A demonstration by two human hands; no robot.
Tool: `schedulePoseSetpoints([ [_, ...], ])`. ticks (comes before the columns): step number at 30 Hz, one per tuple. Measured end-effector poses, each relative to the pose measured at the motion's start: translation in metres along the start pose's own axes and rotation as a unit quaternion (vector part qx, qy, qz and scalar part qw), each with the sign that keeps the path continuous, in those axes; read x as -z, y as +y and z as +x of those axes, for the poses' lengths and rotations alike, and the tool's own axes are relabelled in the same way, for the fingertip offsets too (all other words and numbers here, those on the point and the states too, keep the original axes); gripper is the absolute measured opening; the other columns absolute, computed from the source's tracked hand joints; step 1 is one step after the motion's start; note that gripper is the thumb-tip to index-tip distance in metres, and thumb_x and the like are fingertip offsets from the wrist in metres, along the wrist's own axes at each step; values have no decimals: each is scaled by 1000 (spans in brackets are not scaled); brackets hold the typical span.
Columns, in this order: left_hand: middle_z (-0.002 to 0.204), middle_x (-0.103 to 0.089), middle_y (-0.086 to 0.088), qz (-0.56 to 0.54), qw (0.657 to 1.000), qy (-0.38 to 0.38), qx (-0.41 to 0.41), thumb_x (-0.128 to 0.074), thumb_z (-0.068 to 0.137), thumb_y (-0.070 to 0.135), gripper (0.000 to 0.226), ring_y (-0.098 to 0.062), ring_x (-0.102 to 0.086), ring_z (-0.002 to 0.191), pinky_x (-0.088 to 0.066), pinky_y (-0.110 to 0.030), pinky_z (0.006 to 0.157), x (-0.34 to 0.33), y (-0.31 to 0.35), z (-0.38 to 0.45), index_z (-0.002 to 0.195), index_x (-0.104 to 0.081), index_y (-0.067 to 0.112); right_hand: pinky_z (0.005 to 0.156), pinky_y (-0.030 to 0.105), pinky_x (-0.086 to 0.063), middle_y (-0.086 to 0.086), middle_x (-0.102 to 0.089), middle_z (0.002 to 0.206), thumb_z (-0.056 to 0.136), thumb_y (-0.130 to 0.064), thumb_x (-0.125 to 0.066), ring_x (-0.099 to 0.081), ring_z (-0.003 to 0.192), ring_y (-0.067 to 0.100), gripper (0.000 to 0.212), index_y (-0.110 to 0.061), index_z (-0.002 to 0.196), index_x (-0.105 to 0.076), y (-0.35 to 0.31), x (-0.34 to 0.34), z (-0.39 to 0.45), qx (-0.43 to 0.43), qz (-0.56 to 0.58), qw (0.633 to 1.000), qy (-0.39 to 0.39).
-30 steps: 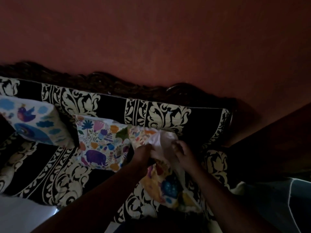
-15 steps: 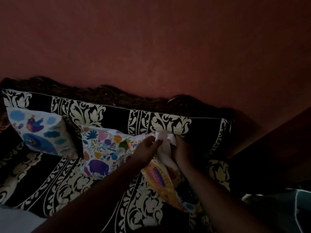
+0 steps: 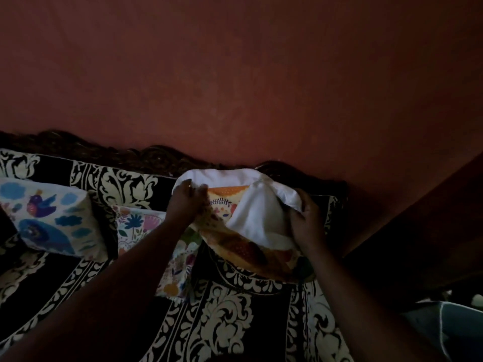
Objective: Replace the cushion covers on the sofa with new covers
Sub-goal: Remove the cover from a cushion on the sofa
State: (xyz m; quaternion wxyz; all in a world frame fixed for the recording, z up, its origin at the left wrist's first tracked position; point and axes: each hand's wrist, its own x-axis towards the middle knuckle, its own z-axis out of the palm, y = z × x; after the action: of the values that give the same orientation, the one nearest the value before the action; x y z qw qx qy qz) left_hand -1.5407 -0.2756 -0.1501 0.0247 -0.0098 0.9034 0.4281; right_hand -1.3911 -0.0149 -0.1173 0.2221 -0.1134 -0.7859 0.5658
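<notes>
I hold a cushion up against the sofa back. Its orange patterned cover (image 3: 243, 248) is peeled partly down, and its white inside (image 3: 224, 176) folds over the top. My left hand (image 3: 187, 202) grips the cover's left top edge. My right hand (image 3: 305, 223) grips the right edge, beside the bare white inner cushion (image 3: 254, 218). Two more cushions lean on the sofa back: one with a floral elephant print (image 3: 138, 226) behind my left forearm, and a blue bird one (image 3: 49, 218) at the far left.
The sofa (image 3: 227, 317) has black fabric with cream scroll patterns and a carved dark wooden top rail (image 3: 109, 155). A red-brown wall rises behind it. Dark furniture (image 3: 423, 244) stands to the right, with a grey-blue object (image 3: 454, 327) at the lower right.
Both hands have lifted the cushion higher and moved apart, pulling the cover's mouth wide open. Much more of the white inner cushion shows now.
</notes>
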Motion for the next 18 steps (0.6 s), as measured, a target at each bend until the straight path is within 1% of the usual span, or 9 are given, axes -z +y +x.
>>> schedulePoseSetpoints([
  [1, 109, -69, -15, 4, 1000, 11, 0, -55, 96, 50, 46, -35, -65, 101, -50, -39, 82, 3, 5, 2, 119, -61, 11, 84, 19, -53, -20, -73, 104, 98, -10, -63, -67, 100, 1, 30, -37, 108, -69, -4, 1, 0, 0, 17, 1000, 12],
  [3, 117, -68, -19, 64, 998, 16, -4, -55, 100, 33, 37, -38, -63, 107, -47, -40, 84, 7, 8, 7, 127, -60, 8, 78, 15, -52, -22, -73, 101, 98, -14, -65, -68, 97, -1, 26, -37, 107, -69, -14, 4, 0, -5, 42, 999, 26],
  [6, 117, -68, -18, 108, 994, 21, -1, -51, 100, 33, 34, -38, -64, 106, -48, -41, 85, 10, -4, 10, 123, -63, 11, 75, 11, -50, -21, -73, 94, 92, -17, -72, -65, 91, -9, 17, -26, 107, -72, -21, 16, 2, -8, 35, 998, 57],
  [8, 111, -68, -17, 111, 993, 20, 28, -50, 99, 37, 32, -37, -65, 100, -51, -42, 84, 12, -15, 11, 115, -62, 11, 77, 5, -46, -20, -69, 97, 90, -10, -72, -61, 91, -16, 22, -16, 112, -71, -19, 28, 3, 11, 7, 997, 82],
  [10, 107, -68, -17, 110, 993, 8, 53, -51, 98, 38, 30, -36, -65, 94, -53, -42, 82, 16, -26, 11, 108, -61, 11, 80, 3, -43, -21, -67, 101, 91, -4, -70, -60, 94, -16, 26, -14, 115, -71, -15, 38, -1, 31, -15, 995, 92],
  [12, 112, -67, -21, 111, 992, 2, 65, -53, 98, 32, 30, -38, -64, 100, -46, -39, 80, 20, -36, 8, 115, -61, 9, 81, 7, -45, -23, -70, 98, 90, -1, -70, -62, 95, -12, 28, -19, 112, -71, -13, 46, -4, 32, -12, 994, 101],
  [14, 119, -65, -23, 127, 989, 1, 80, -53, 98, 25, 32, -41, -62, 107, -41, -39, 80, 24, -48, 6, 124, -60, 8, 85, 14, -49, -26, -71, 99, 89, -2, -71, -64, 96, -7, 32, -29, 106, -70, -16, 53, -4, 37, -2, 992, 120],
  [16, 120, -64, -25, 138, 985, -6, 100, -54, 98, 22, 32, -41, -61, 108, -41, -38, 80, 28, -54, 2, 126, -59, 7, 89, 21, -51, -25, -71, 101, 88, -6, -73, -66, 99, -1, 37, -39, 104, -71, -20, 57, 0, 55, -5, 990, 131],
  [18, 119, -65, -23, 167, 980, -15, 105, -55, 96, 23, 31, -41, -62, 107, -45, -40, 81, 28, -55, 0, 123, -60, 9, 91, 24, -50, -22, -71, 100, 85, -17, -73, -66, 100, 3, 33, -46, 101, -69, -22, 56, 1, 60, -28, 989, 134],
])
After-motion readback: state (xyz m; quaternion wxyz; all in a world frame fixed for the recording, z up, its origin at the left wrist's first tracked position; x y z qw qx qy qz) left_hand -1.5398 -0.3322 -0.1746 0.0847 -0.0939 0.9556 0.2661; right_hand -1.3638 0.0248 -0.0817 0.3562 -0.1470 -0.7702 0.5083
